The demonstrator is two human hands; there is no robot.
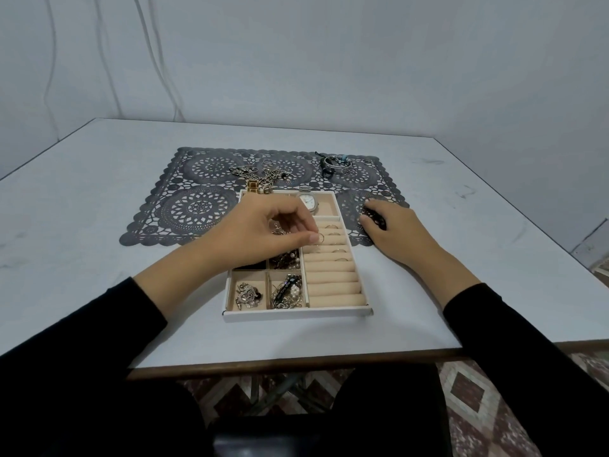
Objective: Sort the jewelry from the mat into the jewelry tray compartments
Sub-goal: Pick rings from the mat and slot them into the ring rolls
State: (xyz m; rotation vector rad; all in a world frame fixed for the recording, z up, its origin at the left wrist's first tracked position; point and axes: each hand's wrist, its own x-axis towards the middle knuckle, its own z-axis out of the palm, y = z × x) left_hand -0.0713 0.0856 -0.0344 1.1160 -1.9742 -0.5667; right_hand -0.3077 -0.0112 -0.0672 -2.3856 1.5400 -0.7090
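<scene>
Metal ring (320, 239), thin, light, stiff, likely slippery: pinched at the band by left hand (273, 225) over ring rolls (333, 278) along tray (296, 316) right edge. At mat (184, 209) near right corner, right hand (392, 225) over a dark piece (374, 216); grip unclear.

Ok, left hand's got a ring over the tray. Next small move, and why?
Probably lower the left hand and push the ring into the slot beneath it: it is pinched right over the ring rolls, where other rings already sit.
</scene>
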